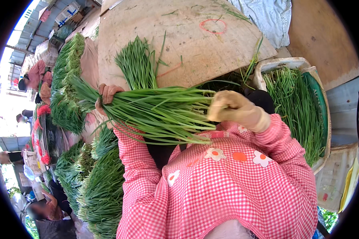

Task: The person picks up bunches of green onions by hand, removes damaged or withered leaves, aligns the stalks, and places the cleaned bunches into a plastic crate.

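A loose bunch of green chives [159, 109] lies sideways in front of my chest, leaf tips to the left and pale stem ends to the right. My left hand [108, 95], in a tan glove, is closed around its leafy part. At the stem ends, my gloved right hand [231, 107] is curled and slightly blurred; whether its fingers pinch a stem is hidden. Just beyond the bunch, a smaller pile of chives [136, 63] rests on the wooden board [195, 47].
A white crate [278, 63] packed with chives stands at my right. Large heaps of chives [101, 187] line my left side. A red elastic ring [213, 26] and stray leaves lie on the board. Other people [48, 205] sit or work farther left.
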The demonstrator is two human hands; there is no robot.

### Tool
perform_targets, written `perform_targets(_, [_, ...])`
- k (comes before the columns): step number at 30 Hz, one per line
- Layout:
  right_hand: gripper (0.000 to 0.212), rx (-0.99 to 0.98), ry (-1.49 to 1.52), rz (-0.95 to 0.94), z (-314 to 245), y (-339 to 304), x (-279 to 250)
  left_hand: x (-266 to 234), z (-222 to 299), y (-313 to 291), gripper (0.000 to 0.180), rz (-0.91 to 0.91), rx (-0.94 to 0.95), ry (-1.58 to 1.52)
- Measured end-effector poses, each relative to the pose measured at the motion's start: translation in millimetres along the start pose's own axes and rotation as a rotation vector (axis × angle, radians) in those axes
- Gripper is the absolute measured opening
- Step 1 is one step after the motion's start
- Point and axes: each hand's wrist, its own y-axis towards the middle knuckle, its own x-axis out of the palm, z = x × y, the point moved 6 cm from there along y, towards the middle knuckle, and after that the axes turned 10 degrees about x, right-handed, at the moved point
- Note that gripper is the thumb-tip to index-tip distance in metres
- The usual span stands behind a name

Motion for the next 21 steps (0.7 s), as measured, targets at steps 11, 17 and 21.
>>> perform_targets(11, [0.021,-0.059,-1.07,0.446,-8.6,-22.5,-32.3,-0.6,-3.1,-2.6,0.018,-0.021,0.028,-0.033])
perform_targets(17, [0.02,-0.237,-1.535,0.53,13.9,-1.9,-9.6,0.4,-11.1,-2.4,0.016,-0.024,-0.008,-0.019])
perform_targets(21, [0.012,-0.051,-1.406,0.406,24.8,4.2,-13.9,-2.9,-11.7,-2.8,0.019,0.001,0.001,-0.006])
